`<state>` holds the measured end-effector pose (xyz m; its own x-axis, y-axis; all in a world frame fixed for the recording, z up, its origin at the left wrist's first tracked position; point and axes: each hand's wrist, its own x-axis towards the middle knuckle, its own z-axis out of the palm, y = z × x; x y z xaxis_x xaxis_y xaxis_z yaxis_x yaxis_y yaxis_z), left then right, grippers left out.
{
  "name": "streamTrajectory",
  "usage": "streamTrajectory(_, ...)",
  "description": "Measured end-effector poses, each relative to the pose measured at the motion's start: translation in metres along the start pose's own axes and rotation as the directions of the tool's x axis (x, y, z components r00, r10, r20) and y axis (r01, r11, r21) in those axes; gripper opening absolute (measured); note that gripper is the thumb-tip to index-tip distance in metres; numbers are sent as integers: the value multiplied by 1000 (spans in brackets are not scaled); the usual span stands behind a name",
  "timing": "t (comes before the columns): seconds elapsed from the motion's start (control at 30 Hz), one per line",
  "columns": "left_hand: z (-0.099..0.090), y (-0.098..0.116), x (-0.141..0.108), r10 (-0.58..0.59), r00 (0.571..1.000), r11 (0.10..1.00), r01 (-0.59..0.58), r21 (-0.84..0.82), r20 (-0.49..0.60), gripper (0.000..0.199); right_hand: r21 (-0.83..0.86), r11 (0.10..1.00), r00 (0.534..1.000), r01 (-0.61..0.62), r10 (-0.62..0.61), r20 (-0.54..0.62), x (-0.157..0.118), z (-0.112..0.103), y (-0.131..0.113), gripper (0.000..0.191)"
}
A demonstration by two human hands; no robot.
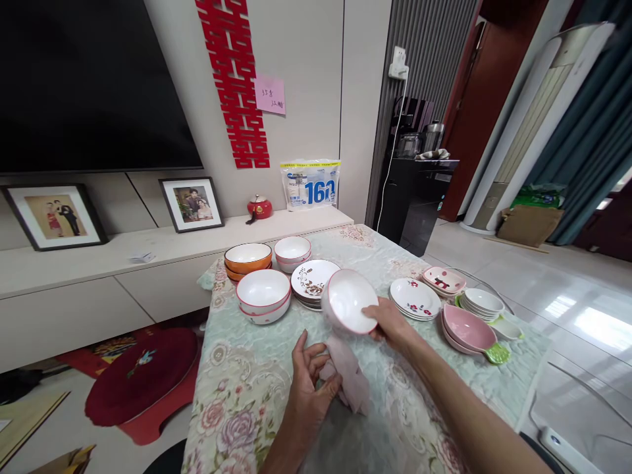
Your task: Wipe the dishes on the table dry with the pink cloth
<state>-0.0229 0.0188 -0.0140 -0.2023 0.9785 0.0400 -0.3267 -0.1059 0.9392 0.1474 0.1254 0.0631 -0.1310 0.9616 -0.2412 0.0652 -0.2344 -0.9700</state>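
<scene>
My right hand [388, 321] grips the rim of a white bowl [349, 296] with a pink edge, tilted and raised above the table, its inside facing me. In my left hand [313, 368] is a crumpled pale pink cloth [348, 375], pinched between thumb and fingers just below the bowl. Behind the held bowl, a stack of plates with a brown flower pattern [311, 279] is partly hidden. To its left stand two stacked white bowls with pink rims [264, 291].
Orange bowls [248, 257] and smaller pink-rimmed bowls [293, 250] stand at the back left of the table. On the right are flowered plates [415, 297], strawberry-pattern dishes [444, 280], small white bowls [482, 301] and pink leaf-handled dishes [469, 327]. A red stool [143, 375] is at left.
</scene>
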Motion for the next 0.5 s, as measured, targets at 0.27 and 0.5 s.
streamTrajectory(0.27, -2, 12, 2, -112, 987, 979, 90, 184, 115, 53, 20, 990, 947, -137, 137, -289, 72, -79, -51, 25)
streamTrajectory(0.5, -2, 10, 7, -199, 971, 966, 172, 195, 130, 49, -33, 998, 861, -50, 27, -507, 119, -138, -70, 37)
